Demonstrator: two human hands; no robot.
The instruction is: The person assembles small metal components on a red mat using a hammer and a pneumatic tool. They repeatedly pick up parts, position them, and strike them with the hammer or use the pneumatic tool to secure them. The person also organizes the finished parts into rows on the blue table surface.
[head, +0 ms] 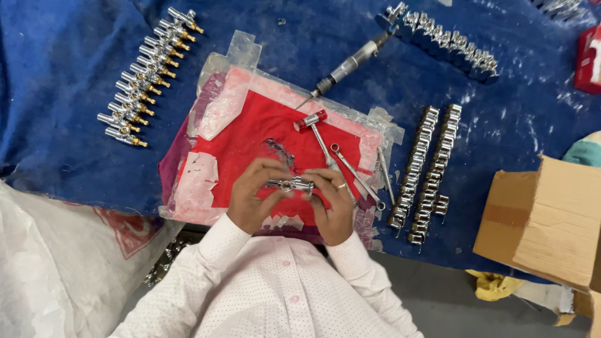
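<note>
Risk: the chrome fitting (289,184) could slip from the fingertips, being smooth and held only at its ends
Look: short shiny metal valve piece, lying crosswise
Place: over the red pad (250,134), at 6 o'clock of it
Left hand (253,194): closed on the fitting's left end
Right hand (332,203): pinching its right end (a ring shows)
Nearby: small hammer (319,134) at 1 o'clock, spanner (357,175) at 3 o'clock

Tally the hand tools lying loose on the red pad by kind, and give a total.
Small hammer with a red head: 1
Slim spanner: 1
Powered screwdriver, tip resting on the pad edge: 1
Thin metal rod at the pad's right edge: 1
Total: 4
The chrome fitting between the two hands is not counted.
</note>
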